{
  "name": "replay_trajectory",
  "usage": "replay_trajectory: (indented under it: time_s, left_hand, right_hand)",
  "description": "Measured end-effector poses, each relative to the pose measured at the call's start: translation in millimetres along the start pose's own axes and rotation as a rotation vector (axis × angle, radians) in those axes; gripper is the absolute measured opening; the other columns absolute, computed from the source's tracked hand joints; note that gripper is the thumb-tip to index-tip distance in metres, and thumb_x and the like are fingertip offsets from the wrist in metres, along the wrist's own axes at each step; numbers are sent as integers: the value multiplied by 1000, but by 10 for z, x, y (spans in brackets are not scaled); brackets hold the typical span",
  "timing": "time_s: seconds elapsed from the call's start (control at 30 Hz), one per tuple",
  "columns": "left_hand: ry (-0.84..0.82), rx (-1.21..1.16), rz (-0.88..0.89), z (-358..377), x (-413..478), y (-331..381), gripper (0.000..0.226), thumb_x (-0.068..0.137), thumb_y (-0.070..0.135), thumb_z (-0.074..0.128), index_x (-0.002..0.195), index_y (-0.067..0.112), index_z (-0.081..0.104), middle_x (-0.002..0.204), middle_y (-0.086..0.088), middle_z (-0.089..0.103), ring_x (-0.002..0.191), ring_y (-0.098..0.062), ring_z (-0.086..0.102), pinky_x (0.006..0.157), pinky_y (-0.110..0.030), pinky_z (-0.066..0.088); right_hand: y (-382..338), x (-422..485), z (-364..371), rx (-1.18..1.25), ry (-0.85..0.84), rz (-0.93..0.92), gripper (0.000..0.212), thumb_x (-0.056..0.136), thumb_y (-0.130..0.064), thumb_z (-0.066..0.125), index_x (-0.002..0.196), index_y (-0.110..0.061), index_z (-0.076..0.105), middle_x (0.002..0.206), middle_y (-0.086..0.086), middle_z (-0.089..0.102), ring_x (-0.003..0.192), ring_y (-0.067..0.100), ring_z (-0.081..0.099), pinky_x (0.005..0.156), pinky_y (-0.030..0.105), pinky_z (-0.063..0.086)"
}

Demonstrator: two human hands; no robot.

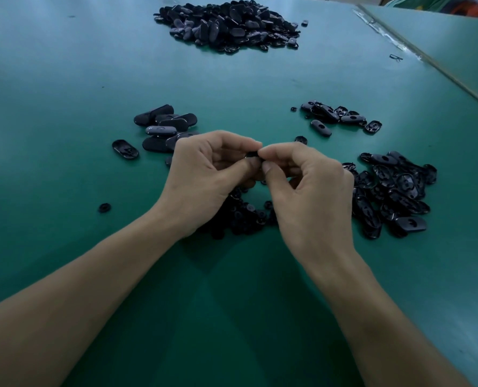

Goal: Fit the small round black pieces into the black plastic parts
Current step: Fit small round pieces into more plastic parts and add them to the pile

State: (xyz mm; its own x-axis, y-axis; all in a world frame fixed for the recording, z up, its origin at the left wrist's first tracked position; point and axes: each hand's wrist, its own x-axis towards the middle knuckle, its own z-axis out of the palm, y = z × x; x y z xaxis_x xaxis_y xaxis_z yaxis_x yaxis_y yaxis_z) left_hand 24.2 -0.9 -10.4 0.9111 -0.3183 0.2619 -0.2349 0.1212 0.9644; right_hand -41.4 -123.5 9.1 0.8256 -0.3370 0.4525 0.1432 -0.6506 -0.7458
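My left hand (204, 174) and my right hand (307, 188) meet fingertip to fingertip above the green table (65, 79). Between them they pinch one black plastic part (251, 155), mostly hidden by the fingers. Whether a small round piece is also in my right fingers I cannot tell. Under my hands lies a heap of small round black pieces (243, 216). One loose round piece (104, 207) lies to the left.
A group of oval black parts (162, 127) lies left of my hands. A pile of hollow-side-up parts (391, 191) sits at the right, a smaller cluster (335, 114) behind it. A big heap of parts (229, 23) is far back. A table seam (427, 62) runs at the right.
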Motion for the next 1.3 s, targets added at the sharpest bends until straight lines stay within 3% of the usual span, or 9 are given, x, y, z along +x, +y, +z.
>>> replay_trajectory:
  time_s: [0.17,0.33,0.63,0.83,1.0,1.13,1.23,1.3]
  left_hand:
    - [-11,57,45,8,-7,-12,26,84,-10,72,89,16,73,82,-4,78,72,-12,71,73,-25,60]
    - [-16,50,47,4,-4,-8,28,82,-11,73,87,16,73,77,2,76,68,-10,69,72,-25,59]
    - [-47,86,86,2,-12,2,25,81,-6,72,89,18,72,86,-1,77,80,-14,73,79,-28,59]
    - [-10,71,77,-14,4,-4,23,85,-3,74,91,18,68,83,4,75,79,-11,71,78,-27,59]
    - [-27,40,58,-17,15,-3,22,85,-1,74,91,20,67,80,7,75,75,-7,69,73,-21,56]
    - [-60,48,56,-16,10,14,19,82,5,73,92,20,69,80,9,74,74,-4,68,72,-17,53]
    - [-68,61,57,-24,8,14,18,81,8,73,93,22,70,82,7,75,76,-5,69,73,-20,55]
    - [-70,66,58,-26,6,6,20,80,8,76,93,22,70,82,6,76,76,-7,70,74,-21,56]
  right_hand:
    - [0,11,-8,23,10,44,17,88,-9,68,88,-27,71,75,-20,68,73,-4,65,70,6,48]
    - [27,10,-10,53,5,120,19,85,-12,73,80,-29,66,68,-20,66,68,-5,65,65,6,48]
    - [36,-7,-5,58,28,64,15,86,-6,72,88,-21,76,75,-21,69,71,-5,67,70,9,51]
    - [32,-19,4,69,38,13,17,87,-8,72,99,-18,79,87,-10,74,79,-1,68,75,10,50]
    - [82,15,-35,96,-2,-4,20,87,-10,74,98,-27,78,92,-11,65,81,1,63,71,9,44]
    - [145,89,-114,127,-83,77,28,86,-16,75,108,-32,71,95,-14,69,86,1,67,76,15,52]
    - [180,126,-157,200,-157,103,19,87,-11,74,101,-24,75,88,-12,75,86,2,71,84,25,57]
    - [198,137,-190,232,-177,99,16,85,-10,75,96,-22,75,85,-11,75,82,3,71,79,21,56]
